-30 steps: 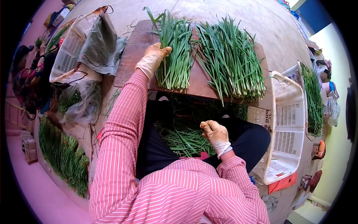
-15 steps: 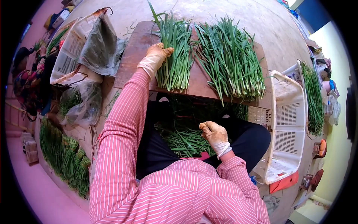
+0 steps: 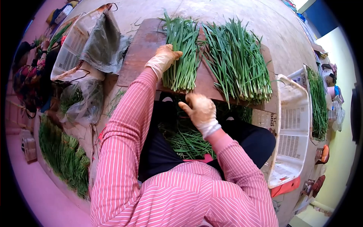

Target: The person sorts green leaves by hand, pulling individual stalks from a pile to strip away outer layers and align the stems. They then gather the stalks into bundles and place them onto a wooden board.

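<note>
Two piles of garlic chives lie on a brown wooden board, leaves pointing away from me and pale stem ends toward me. My left hand [image 3: 165, 58], in a stained whitish glove, grips the left edge of the smaller left pile [image 3: 182, 68], thumb across the stems. My right hand [image 3: 200, 111], gloved too, is just below that pile's stem ends, thumb apart from the fingers; nothing shows in it, and its fingertips are a little blurred. To the right lies the larger pile [image 3: 240, 62]. The bare left part of the board [image 3: 138, 53] shows beside my left hand.
Loose green leaves [image 3: 191, 143] lie between my knees. A white plastic crate [image 3: 289, 132] stands at right, with more chives [image 3: 317, 102] beyond it. Left are a crate draped with grey cloth [image 3: 102, 45], a plastic bag [image 3: 89, 102], bundled chives [image 3: 64, 155] and another person [image 3: 32, 79].
My right hand has moved up and left from over my lap to the stem ends of the left pile, its thumb now spread. My left hand stays on the pile.
</note>
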A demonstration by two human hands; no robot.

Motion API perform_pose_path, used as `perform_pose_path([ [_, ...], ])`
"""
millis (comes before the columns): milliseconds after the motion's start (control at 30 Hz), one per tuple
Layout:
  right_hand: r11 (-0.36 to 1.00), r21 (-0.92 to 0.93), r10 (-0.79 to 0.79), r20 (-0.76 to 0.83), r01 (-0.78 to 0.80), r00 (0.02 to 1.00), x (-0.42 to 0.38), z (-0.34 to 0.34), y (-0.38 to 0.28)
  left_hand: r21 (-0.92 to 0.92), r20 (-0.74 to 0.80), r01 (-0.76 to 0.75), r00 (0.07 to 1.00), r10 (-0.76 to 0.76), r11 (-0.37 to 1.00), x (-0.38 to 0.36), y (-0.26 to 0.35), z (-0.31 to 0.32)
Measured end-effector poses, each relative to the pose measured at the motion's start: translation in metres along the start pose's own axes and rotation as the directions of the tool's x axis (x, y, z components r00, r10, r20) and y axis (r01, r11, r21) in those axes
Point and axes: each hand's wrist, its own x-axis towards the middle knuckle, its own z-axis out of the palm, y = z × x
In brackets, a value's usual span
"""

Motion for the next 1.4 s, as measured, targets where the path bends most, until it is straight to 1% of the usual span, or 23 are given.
perform_pose_path([
  [33,0.988,-0.138,-0.069,-0.001,0.069,0.998,0.016,-0.005,-0.011,0.025,-0.006,-0.016,1.0,0.016,1.0,0.002,-0.002,0.0],
  [67,0.98,-0.189,-0.059,0.042,0.065,0.997,0.031,-0.005,-0.017,0.022,-0.011,-0.01,1.0,0.01,1.0,0.003,-0.005,0.001],
  [233,0.952,-0.277,-0.118,0.067,0.132,0.991,0.07,0.02,-0.01,0.082,-0.024,-0.043,0.999,0.045,0.996,-0.006,-0.003,0.0],
  [333,0.956,-0.252,-0.136,0.07,0.15,0.988,0.078,0.027,-0.008,0.091,0.026,-0.038,0.999,0.036,0.995,-0.013,0.0,-0.004],
  [400,0.961,-0.244,-0.114,0.08,0.131,0.99,0.08,0.029,-0.009,0.172,0.028,-0.059,0.998,0.055,0.983,-0.014,-0.001,-0.003],
  [467,0.962,-0.252,-0.094,0.053,0.104,0.994,0.08,0.031,-0.009,0.154,0.062,-0.021,0.998,0.012,0.988,-0.018,0.004,-0.004],
  [533,0.965,-0.25,-0.066,0.05,0.076,0.997,0.081,0.032,-0.008,0.23,0.087,0.023,0.995,-0.044,0.973,-0.019,0.007,-0.002],
  [633,0.976,-0.216,-0.027,0.071,0.042,0.997,0.081,0.031,-0.007,0.202,0.12,0.017,0.992,-0.042,0.979,-0.017,0.004,-0.001],
  [767,0.982,-0.178,-0.039,0.119,0.06,0.992,0.077,0.017,-0.014,0.238,0.097,-0.014,0.995,-0.009,0.971,-0.024,0.009,0.0],
  [800,0.982,-0.178,-0.037,0.116,0.058,0.993,0.076,0.019,-0.012,0.23,0.081,-0.025,0.997,0.006,0.973,-0.024,0.007,0.001],
  [867,0.978,-0.18,-0.106,-0.019,0.101,0.994,0.074,0.028,-0.005,0.225,0.068,-0.039,0.997,0.025,0.973,-0.022,0.004,0.003],
  [967,0.977,-0.201,-0.067,0.024,0.071,0.997,0.078,0.036,-0.001,0.286,0.13,-0.061,0.991,0.025,0.956,-0.024,0.006,0.001],
  [1033,0.973,-0.222,-0.055,0.03,0.06,0.998,0.078,0.038,-0.001,0.333,0.077,-0.093,0.994,0.071,0.938,-0.026,0.007,0.004],
  [1067,0.969,-0.239,-0.053,0.044,0.062,0.998,0.077,0.037,0.0,0.279,0.091,-0.059,0.995,0.035,0.958,-0.027,0.007,0.003],
  [1100,0.984,-0.163,-0.064,0.036,0.069,0.997,0.074,0.032,-0.002,0.318,0.029,-0.105,0.995,0.101,0.942,-0.025,0.003,0.006],
  [1133,0.991,-0.092,-0.092,0.015,0.093,0.996,0.066,0.016,-0.009,0.356,-0.032,-0.142,0.986,0.164,0.924,-0.028,0.001,0.008],
  [1167,0.991,-0.078,-0.11,-0.05,0.106,0.993,0.055,0.008,-0.009,0.317,-0.083,-0.134,0.982,0.168,0.939,-0.03,-0.001,0.009],
  [1200,0.99,-0.065,-0.13,-0.116,0.123,0.985,0.043,0.001,-0.007,0.314,-0.07,-0.147,0.982,0.177,0.938,-0.033,-0.001,0.007],
  [1267,0.994,-0.106,-0.049,-0.259,0.022,0.964,0.014,-0.016,0.008,0.374,-0.156,-0.148,0.963,0.22,0.916,-0.039,0.002,0.004],
  [1300,0.981,-0.191,-0.039,-0.334,-0.027,0.942,0.001,-0.026,0.021,0.416,-0.205,-0.085,0.961,0.185,0.906,-0.045,0.008,0.003],
  [1333,0.938,-0.316,0.033,-0.329,-0.143,0.944,-0.012,-0.031,0.038,0.411,-0.203,-0.09,0.961,0.188,0.907,-0.048,0.007,0.005],
  [1367,0.854,-0.427,0.185,-0.28,-0.295,0.942,-0.024,-0.038,0.051,0.426,-0.272,-0.2,0.902,0.336,0.882,-0.05,0.002,0.006],
  [1400,0.741,-0.586,0.157,-0.323,-0.328,0.933,-0.032,-0.042,0.062,0.45,-0.335,-0.304,0.814,0.474,0.84,-0.055,0.001,0.008],
])
